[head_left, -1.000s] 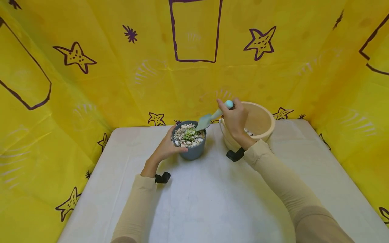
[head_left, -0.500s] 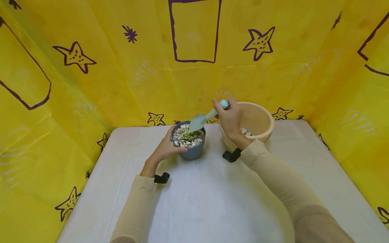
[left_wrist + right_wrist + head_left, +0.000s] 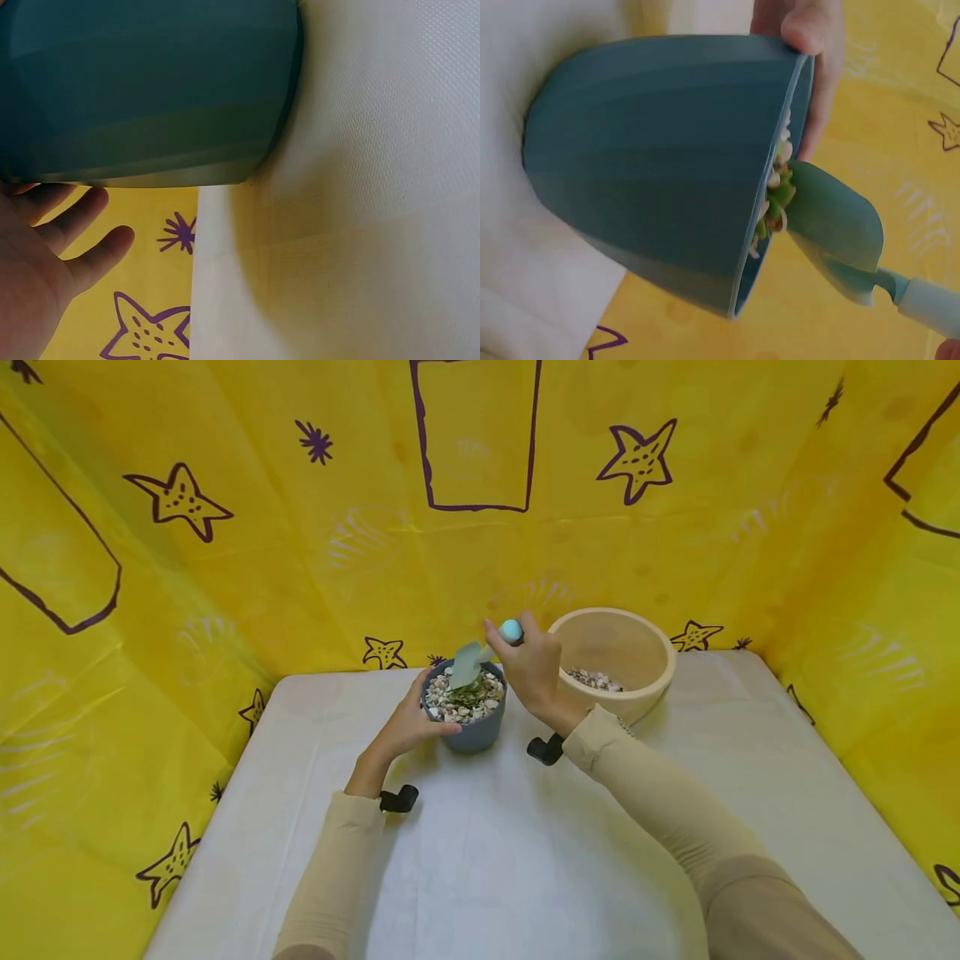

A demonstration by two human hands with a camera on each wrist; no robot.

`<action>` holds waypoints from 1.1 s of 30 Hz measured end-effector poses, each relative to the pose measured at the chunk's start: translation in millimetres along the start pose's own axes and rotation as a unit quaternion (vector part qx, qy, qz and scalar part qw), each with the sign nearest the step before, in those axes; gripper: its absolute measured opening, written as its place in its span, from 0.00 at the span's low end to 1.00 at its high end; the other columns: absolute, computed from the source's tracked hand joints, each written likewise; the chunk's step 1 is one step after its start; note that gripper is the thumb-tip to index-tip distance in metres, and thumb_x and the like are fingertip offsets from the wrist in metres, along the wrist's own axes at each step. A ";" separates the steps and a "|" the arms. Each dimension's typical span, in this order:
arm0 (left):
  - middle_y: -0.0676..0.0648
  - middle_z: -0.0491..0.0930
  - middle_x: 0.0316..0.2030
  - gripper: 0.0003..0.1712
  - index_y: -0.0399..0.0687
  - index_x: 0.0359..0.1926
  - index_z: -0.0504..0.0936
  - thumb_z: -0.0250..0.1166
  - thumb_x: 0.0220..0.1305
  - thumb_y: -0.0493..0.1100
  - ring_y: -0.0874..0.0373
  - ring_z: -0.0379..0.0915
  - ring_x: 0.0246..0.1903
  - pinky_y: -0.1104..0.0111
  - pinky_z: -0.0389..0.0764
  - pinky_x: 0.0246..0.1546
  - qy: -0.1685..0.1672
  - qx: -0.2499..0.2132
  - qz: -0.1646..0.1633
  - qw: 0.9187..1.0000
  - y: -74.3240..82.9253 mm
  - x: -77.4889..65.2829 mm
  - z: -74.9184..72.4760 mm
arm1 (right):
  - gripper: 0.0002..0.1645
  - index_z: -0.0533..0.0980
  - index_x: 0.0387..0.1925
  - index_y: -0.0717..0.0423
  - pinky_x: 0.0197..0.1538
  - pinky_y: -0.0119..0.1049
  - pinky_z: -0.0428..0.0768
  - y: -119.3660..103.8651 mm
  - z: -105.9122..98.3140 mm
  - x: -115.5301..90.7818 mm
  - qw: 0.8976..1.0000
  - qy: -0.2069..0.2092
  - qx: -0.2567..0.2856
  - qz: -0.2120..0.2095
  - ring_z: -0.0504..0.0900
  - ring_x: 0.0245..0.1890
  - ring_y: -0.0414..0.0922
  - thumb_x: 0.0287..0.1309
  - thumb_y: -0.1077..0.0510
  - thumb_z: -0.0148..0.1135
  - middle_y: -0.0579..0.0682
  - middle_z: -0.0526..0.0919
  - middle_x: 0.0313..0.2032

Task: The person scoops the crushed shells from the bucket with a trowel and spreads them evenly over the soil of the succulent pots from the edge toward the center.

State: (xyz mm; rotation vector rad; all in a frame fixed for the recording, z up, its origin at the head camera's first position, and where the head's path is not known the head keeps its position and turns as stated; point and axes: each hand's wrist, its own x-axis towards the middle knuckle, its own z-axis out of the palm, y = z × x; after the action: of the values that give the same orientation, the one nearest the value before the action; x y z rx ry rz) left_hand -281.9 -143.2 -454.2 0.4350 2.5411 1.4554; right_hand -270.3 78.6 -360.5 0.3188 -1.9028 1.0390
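Observation:
A blue-grey plant pot (image 3: pixel 476 735) stands on the white table, filled with pale pebbles (image 3: pixel 442 703) around a small green succulent (image 3: pixel 471 695). My left hand (image 3: pixel 409 720) holds the pot from its left side, thumb across the near rim and fingers around the back. In the left wrist view, some of that hand's fingers (image 3: pixel 101 251) reach out below the pot wall. My right hand (image 3: pixel 534 672) grips the handle of a pale green hand trowel (image 3: pixel 467 667). Its blade is tilted over the far side of the pot's mouth, close to the succulent, partly hiding the pebbles.
A wide beige pot (image 3: pixel 637 703) stands just right of my right hand, with a small heap of pebbles (image 3: pixel 592 680) at its bottom. Behind the white table (image 3: pixel 465 860) rises a yellow cloth backdrop (image 3: pixel 300 577), which also runs along both sides.
My right hand has moved left with the trowel, away from the beige pot. The blade has come across the plant pot and tipped steeper. My left hand and the plant pot stay put.

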 end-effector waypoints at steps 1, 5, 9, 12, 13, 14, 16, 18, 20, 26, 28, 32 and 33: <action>0.46 0.47 0.77 0.68 0.62 0.77 0.40 0.79 0.45 0.55 0.44 0.46 0.75 0.40 0.51 0.71 0.001 0.001 -0.003 1.000 0.0 0.1 0.0 | 0.22 0.67 0.20 0.61 0.16 0.29 0.59 2.2 -0.5 0.5 1.000 0.004 -0.006 0.003 0.61 0.09 0.41 0.57 0.55 0.68 0.50 0.63 0.10; 0.45 0.47 0.77 0.70 0.61 0.77 0.41 0.79 0.43 0.56 0.43 0.46 0.75 0.40 0.52 0.71 0.006 0.004 -0.012 1.000 0.1 0.0 0.2 | 0.22 0.67 0.20 0.62 0.17 0.29 0.59 10.6 -5.4 3.5 1.000 0.010 -0.009 0.024 0.64 0.10 0.42 0.58 0.54 0.67 0.51 0.65 0.11; 0.44 0.47 0.77 0.70 0.62 0.77 0.41 0.80 0.42 0.57 0.42 0.46 0.75 0.40 0.52 0.71 0.008 0.001 -0.008 1.000 -1.0 0.8 1.0 | 0.23 0.66 0.19 0.61 0.17 0.27 0.57 17.3 -11.9 6.5 0.999 0.009 0.006 0.052 0.61 0.10 0.40 0.58 0.53 0.67 0.50 0.63 0.10; 0.45 0.46 0.77 0.70 0.67 0.77 0.40 0.80 0.42 0.58 0.43 0.44 0.75 0.40 0.51 0.71 0.011 0.000 -0.009 1.000 -2.0 1.0 1.6 | 0.23 0.65 0.20 0.59 0.17 0.24 0.61 22.1 -16.3 9.8 0.995 0.008 0.037 0.092 0.65 0.10 0.38 0.59 0.53 0.67 0.49 0.66 0.11; 0.45 0.45 0.77 0.71 0.67 0.77 0.40 0.80 0.42 0.58 0.43 0.44 0.75 0.40 0.51 0.71 0.011 -0.001 -0.008 1.000 -2.4 1.1 1.7 | 0.22 0.66 0.20 0.58 0.17 0.23 0.63 23.7 -17.7 11.3 0.993 0.011 0.052 0.109 0.67 0.10 0.38 0.59 0.53 0.67 0.49 0.68 0.12; 0.46 0.45 0.77 0.71 0.67 0.77 0.40 0.80 0.41 0.58 0.44 0.43 0.76 0.40 0.50 0.72 0.013 -0.002 -0.010 1.000 -2.5 0.9 1.8 | 0.21 0.66 0.20 0.58 0.17 0.22 0.66 25.7 -18.9 12.8 0.990 0.015 0.066 0.124 0.69 0.11 0.37 0.59 0.53 0.67 0.51 0.71 0.12; 0.46 0.45 0.77 0.71 0.67 0.77 0.40 0.80 0.42 0.59 0.43 0.43 0.76 0.40 0.50 0.72 0.013 0.000 -0.011 1.000 -3.0 0.5 1.7 | 0.20 0.67 0.21 0.59 0.17 0.22 0.70 27.8 -21.7 15.8 0.985 0.027 0.089 0.145 0.73 0.11 0.36 0.59 0.54 0.67 0.54 0.75 0.14; 0.46 0.44 0.77 0.71 0.67 0.77 0.39 0.80 0.42 0.59 0.44 0.42 0.76 0.40 0.49 0.72 0.013 0.002 -0.012 1.000 -3.8 0.0 1.4 | 0.20 0.68 0.21 0.59 0.18 0.23 0.74 29.5 -23.9 18.2 0.982 0.038 0.103 0.154 0.77 0.12 0.37 0.58 0.54 0.68 0.57 0.78 0.16; 0.47 0.44 0.78 0.71 0.67 0.77 0.39 0.79 0.42 0.59 0.44 0.41 0.76 0.40 0.49 0.72 0.014 0.003 -0.012 1.000 -4.2 -0.7 1.0 | 0.20 0.68 0.21 0.59 0.18 0.23 0.75 29.3 -25.2 20.2 0.981 0.043 0.111 0.153 0.79 0.12 0.42 0.58 0.54 0.68 0.59 0.78 0.16; 0.46 0.44 0.78 0.71 0.67 0.77 0.40 0.79 0.42 0.59 0.44 0.41 0.76 0.40 0.49 0.72 0.015 -0.002 -0.012 1.000 -4.6 -0.9 0.6 | 0.21 0.67 0.20 0.58 0.18 0.27 0.77 28.2 -25.1 21.7 0.978 0.036 0.135 0.156 0.80 0.15 0.58 0.57 0.54 0.69 0.57 0.78 0.16; 0.46 0.44 0.77 0.71 0.67 0.77 0.40 0.79 0.42 0.60 0.43 0.41 0.76 0.40 0.50 0.72 0.015 -0.002 -0.013 1.000 -4.5 -0.7 1.1 | 0.20 0.68 0.21 0.58 0.18 0.29 0.79 28.0 -26.0 23.1 0.975 0.028 0.142 0.170 0.81 0.15 0.56 0.57 0.54 0.69 0.53 0.77 0.16; 0.45 0.44 0.77 0.72 0.67 0.77 0.40 0.80 0.40 0.60 0.43 0.42 0.76 0.40 0.50 0.72 0.019 0.000 -0.018 1.000 -3.9 -0.9 2.4 | 0.17 0.71 0.24 0.58 0.21 0.37 0.82 28.4 -31.7 29.0 0.960 0.004 0.174 0.220 0.82 0.15 0.46 0.56 0.55 0.70 0.47 0.76 0.17; 0.45 0.44 0.77 0.72 0.67 0.77 0.40 0.80 0.40 0.60 0.43 0.42 0.76 0.40 0.50 0.71 0.020 0.000 -0.021 1.000 -3.7 -1.1 2.6 | 0.16 0.72 0.25 0.58 0.21 0.38 0.82 28.6 -33.7 30.7 0.956 -0.001 0.182 0.231 0.82 0.15 0.42 0.56 0.55 0.70 0.47 0.76 0.18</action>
State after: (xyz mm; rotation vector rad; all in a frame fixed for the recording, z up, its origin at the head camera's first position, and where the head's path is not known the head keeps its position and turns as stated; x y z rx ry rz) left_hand -280.7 -143.2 -458.7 0.3547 2.5651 1.4634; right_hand -283.7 127.8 -343.1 0.0760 -1.8211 1.7090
